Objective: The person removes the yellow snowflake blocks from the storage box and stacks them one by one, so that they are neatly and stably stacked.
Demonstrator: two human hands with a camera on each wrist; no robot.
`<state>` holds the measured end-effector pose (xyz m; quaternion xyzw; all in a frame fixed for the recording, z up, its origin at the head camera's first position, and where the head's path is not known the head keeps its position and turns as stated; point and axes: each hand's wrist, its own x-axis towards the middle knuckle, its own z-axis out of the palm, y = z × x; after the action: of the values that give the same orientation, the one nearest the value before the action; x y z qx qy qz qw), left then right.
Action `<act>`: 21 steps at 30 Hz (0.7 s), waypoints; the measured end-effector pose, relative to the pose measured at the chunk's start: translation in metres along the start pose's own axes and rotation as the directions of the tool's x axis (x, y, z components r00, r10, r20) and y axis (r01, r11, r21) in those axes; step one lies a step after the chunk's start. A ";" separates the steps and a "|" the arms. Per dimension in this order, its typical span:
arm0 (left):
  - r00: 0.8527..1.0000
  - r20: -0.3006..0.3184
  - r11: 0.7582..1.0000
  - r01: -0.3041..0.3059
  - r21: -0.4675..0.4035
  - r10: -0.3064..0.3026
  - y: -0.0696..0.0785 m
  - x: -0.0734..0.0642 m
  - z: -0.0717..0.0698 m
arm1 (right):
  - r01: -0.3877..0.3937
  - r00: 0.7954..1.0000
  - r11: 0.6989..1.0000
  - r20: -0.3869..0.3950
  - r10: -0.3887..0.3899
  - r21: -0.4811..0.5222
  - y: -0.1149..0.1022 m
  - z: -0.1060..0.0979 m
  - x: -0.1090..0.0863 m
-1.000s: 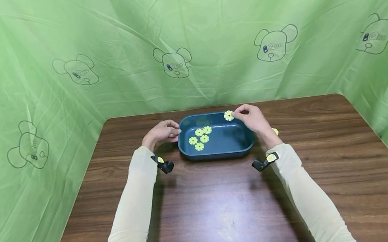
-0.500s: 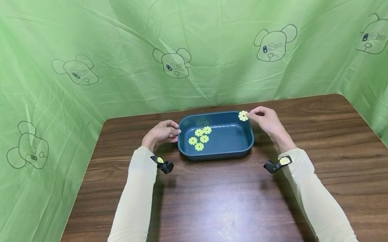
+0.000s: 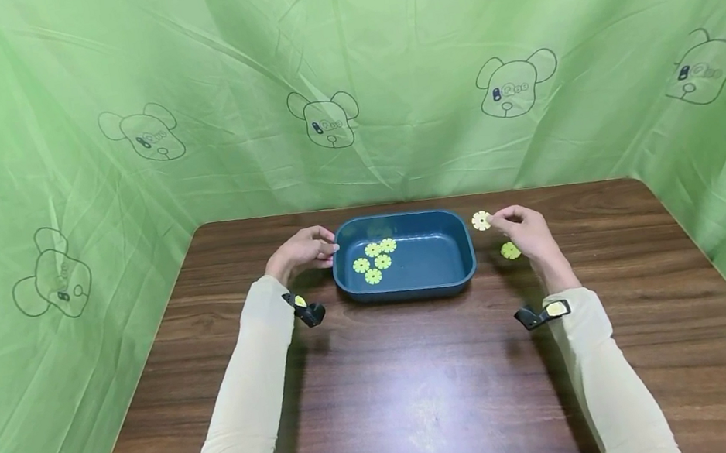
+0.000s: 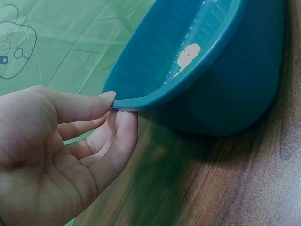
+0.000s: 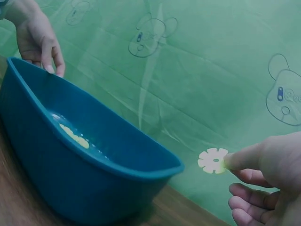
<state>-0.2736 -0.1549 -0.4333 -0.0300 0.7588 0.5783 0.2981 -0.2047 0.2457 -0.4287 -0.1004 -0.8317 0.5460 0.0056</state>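
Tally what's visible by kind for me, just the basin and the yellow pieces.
Blue basin: 1
Yellow pieces: 7 (5 in the basin, 1 in the right hand, 1 on the table)
Total: 8

A: Tub [image 3: 424, 258], location?
B: Set on the table [image 3: 358, 384], toward the back; curtain [image 3: 403, 25] hung behind.
A: Contents?
B: Five discs [image 3: 383, 262], all laid in the left half.
A: Left end?
B: Gripped by the left hand [image 3: 302, 251].
A: Right of tub?
B: Sixth disc [image 3: 480, 221], held at its right edge by the right hand [image 3: 527, 231]; seventh disc [image 3: 510, 251], laid on the table, before the sixth and further right.
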 end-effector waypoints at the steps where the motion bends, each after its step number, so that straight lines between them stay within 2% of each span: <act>1: 1.000 0.001 1.000 -0.001 0.003 0.001 0.000 0.000 0.000 | -0.001 1.000 1.000 -0.003 0.001 -0.004 0.002 -0.002 0.000; 21: 1.000 -0.005 1.000 0.005 -0.005 -0.005 0.000 0.000 0.001 | -0.077 0.997 0.992 -0.028 0.074 -0.101 0.040 -0.025 -0.005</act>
<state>-0.2730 -0.1545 -0.4331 -0.0343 0.7580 0.5794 0.2975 -0.1902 0.2825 -0.4542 -0.1385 -0.8540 0.5014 -0.0102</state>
